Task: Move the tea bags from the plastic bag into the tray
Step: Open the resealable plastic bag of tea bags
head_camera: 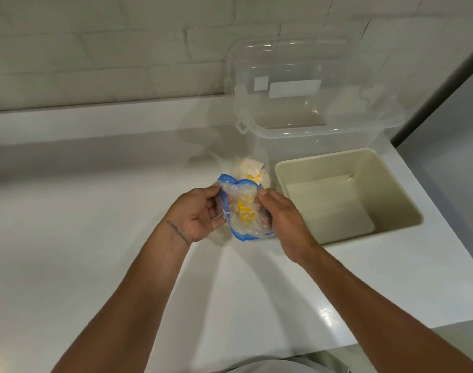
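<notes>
Two hands hold a clear plastic bag of tea bags above a white counter, just left of a beige tray.

The tea bags (pixel 250 169), pale with yellow tags, sit inside the plastic bag (pixel 242 211), a clear zip bag with a blue rim. The bag's blue-rimmed mouth faces the near side and its bottom points to the far side. The left hand (pixel 197 214) grips the left edge of the mouth with curled fingers. The right hand (pixel 281 214) pinches the right edge between thumb and fingers. The square, deep-walled tray (pixel 324 155) stands on the counter (pixel 95 238) just right of the bag. Just beyond the tray stands a large clear plastic storage box (pixel 310 103) with its lid on. A white brick wall (pixel 109 49) runs along the far side.
</notes>
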`<state>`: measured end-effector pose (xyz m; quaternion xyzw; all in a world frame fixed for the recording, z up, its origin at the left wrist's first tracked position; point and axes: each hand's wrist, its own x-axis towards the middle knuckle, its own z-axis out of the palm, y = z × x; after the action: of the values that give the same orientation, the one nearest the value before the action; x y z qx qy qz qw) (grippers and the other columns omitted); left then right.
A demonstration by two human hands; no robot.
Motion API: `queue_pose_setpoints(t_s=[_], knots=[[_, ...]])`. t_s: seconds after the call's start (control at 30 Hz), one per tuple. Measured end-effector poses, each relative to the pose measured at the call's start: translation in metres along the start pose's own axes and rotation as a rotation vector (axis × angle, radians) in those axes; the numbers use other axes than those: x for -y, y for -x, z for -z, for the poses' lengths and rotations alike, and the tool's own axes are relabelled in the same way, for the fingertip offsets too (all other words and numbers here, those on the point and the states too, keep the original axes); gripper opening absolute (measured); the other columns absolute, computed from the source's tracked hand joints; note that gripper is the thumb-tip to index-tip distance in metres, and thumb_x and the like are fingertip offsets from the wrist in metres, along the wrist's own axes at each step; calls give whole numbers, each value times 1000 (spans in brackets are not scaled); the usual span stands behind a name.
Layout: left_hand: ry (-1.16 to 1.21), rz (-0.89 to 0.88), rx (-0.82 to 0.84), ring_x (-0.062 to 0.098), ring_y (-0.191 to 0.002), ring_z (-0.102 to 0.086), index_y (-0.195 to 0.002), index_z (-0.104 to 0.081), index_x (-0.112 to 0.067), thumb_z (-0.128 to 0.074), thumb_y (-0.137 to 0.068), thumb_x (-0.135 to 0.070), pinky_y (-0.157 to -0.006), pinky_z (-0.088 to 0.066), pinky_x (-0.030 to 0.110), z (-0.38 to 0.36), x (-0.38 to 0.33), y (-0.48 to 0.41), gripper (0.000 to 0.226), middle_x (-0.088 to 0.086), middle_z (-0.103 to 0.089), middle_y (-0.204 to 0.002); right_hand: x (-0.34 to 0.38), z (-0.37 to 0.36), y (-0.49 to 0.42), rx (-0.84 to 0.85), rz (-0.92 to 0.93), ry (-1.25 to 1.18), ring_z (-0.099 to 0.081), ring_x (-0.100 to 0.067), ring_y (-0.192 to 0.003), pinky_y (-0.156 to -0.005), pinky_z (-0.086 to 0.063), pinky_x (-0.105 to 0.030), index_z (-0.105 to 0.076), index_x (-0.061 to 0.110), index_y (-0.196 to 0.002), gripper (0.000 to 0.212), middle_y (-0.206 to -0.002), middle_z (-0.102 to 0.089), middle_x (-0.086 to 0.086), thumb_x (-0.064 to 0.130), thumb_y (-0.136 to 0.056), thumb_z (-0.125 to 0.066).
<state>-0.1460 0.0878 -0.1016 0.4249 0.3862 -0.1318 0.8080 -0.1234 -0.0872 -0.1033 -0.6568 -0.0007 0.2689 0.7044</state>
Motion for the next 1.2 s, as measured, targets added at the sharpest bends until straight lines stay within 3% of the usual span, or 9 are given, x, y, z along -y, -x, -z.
queue_pose_setpoints(t_s=[0.13,0.3,0.47,0.67,0.73,0.8,0.9,1.03,1.2], knots=[[-70,15,39,10,-66,-66,-96,-67,-15,-57,-100,-22,-66,-54,30,-19,4,2,12,-4,-71,-71,2,19,-8,-144,77,20,-49,-20,-74,-73,-44,-33,-56,-2,-86,39,-79,-52,-12,35,-100,-54],[56,62,41,10,-63,-63,-93,-66,-16,-54,-101,-23,-56,-53,23,-26,0,-2,16,-3,-67,-69,4,27,-13,-42,-15,52,-67,-29,-97,-92,-54,-44,-63,-5,-112,43,-106,-70,-20,35,-102,-52],[174,164,176,10,-26,-41,-47,-49,-13,-45,-97,-18,-29,-33,13,-19,-3,10,50,-4,-42,-39,4,30,-17,-51,-252,-433,-62,-12,-61,-51,-52,-22,-67,8,-87,30,-73,-64,-3,29,-102,-52],[68,90,233,15,-49,-59,-58,-64,-9,-57,-95,-43,-57,-49,16,-1,-1,6,50,2,-59,-59,3,27,-22,17,-456,-799,-62,-13,-49,-45,-52,-21,-65,9,-84,38,-62,-64,-3,37,-102,-48],[89,103,266,15,-56,-54,-72,-59,-12,-69,-83,-50,-64,-43,19,4,-4,3,41,0,-53,-68,-1,23,-22,62,-465,-718,-72,-21,-91,-82,-58,-29,-69,7,-116,45,-101,-73,-10,45,-97,-54],[25,62,266,10,-42,-45,-72,-54,-14,-67,-83,-46,-47,-38,15,8,-1,-4,36,-3,-45,-56,-6,21,-24,116,-443,-607,-62,-29,-120,-108,-44,-39,-64,8,-130,52,-129,-65,-14,45,-94,-59],[-270,-105,223,13,-57,-59,-91,-65,-12,-68,-90,-30,-54,-49,21,4,7,-6,18,0,-63,-67,-14,21,-27,157,-306,-351,-68,-27,-104,-96,-52,-40,-72,12,-114,30,-118,-70,-13,32,-94,-62],[-448,-287,-8,26,-88,-71,-109,-57,-16,-85,-78,-21,-71,-57,35,15,12,-17,42,12,-72,-101,-21,21,-32,-2,-192,-60,-72,-24,-91,-72,-57,-35,-57,13,-104,30,-98,-72,-4,40,-94,-64],[-823,-661,-165,16,-74,-67,-90,-74,-27,-84,-77,-41,-66,-55,32,21,9,-22,21,-6,-71,-78,-13,10,-40,-253,-75,348,-67,-15,-81,-71,-54,-29,-65,19,-81,41,-84,-69,3,50,-100,-46]])
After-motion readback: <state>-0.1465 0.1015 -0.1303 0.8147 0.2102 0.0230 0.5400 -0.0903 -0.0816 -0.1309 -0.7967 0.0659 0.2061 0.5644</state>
